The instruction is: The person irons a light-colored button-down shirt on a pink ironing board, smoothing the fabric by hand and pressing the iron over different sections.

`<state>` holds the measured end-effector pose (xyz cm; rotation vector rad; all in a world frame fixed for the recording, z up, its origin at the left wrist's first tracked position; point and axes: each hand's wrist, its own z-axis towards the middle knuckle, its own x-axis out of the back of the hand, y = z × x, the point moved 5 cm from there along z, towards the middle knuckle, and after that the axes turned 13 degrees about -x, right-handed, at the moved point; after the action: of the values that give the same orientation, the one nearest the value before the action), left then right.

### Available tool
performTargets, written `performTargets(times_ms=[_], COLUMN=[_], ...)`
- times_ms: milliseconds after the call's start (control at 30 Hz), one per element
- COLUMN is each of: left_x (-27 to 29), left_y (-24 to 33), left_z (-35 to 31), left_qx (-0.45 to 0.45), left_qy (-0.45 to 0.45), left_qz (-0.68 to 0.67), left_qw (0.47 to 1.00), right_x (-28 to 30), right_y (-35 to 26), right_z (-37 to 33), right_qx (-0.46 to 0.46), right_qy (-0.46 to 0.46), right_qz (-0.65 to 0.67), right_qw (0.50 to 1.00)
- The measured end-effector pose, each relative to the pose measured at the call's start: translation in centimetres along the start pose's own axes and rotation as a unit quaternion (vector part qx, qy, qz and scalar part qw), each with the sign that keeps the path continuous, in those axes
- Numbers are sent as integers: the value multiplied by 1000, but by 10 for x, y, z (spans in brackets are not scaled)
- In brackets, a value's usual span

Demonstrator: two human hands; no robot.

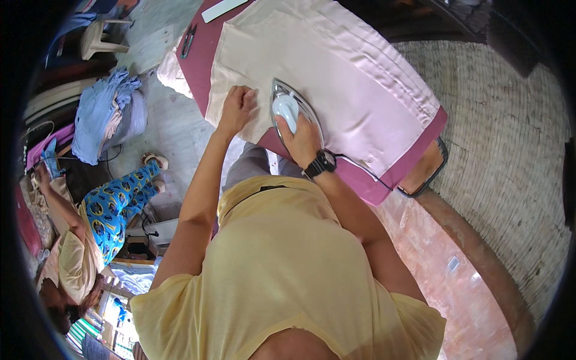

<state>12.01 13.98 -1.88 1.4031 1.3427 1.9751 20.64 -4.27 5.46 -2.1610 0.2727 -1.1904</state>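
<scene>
A pale cream-pink satin cloth point(354, 90) lies spread over a maroon ironing board point(198, 78), its far right side showing long folds. My right hand point(303, 141) is wrapped round the handle of a clothes iron point(287, 108) with a light blue-white body and a shiny metal rim. The iron rests on the cloth near the board's close edge, its tip pointing away from me. Its cord point(366, 168) runs off to the right from behind my wrist. To the left of the iron, my left hand point(238, 108) touches the cloth with its fingers curled; what they grip, if anything, is hidden.
Thread snips point(188, 41) and a white flat strip point(223, 9) lie at the board's far left. A metal-framed iron rest point(423, 171) juts from its right end. Leftward are a clothes pile point(108, 114), a plastic chair point(102, 39) and another person point(84, 234) at work.
</scene>
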Motion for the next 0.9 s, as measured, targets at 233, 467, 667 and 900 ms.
performTargets(times_ms=[233, 467, 667, 900], left_x=[31, -13, -29, -25], left_y=[26, 60, 29, 34], left_z=[17, 51, 51, 53], left_qx=[35, -206, -196, -209], left_qy=[82, 33, -5, 30], left_qz=[98, 331, 340, 265], left_qw=[991, 920, 920, 941], right_x=[14, 106, 248, 206], right_y=[-56, 46, 196, 159], right_z=[71, 56, 30, 41], right_qx=[47, 191, -4, 120], right_qy=[-42, 10, 41, 133], right_qz=[-72, -320, -294, -211], right_qw=[995, 928, 955, 961])
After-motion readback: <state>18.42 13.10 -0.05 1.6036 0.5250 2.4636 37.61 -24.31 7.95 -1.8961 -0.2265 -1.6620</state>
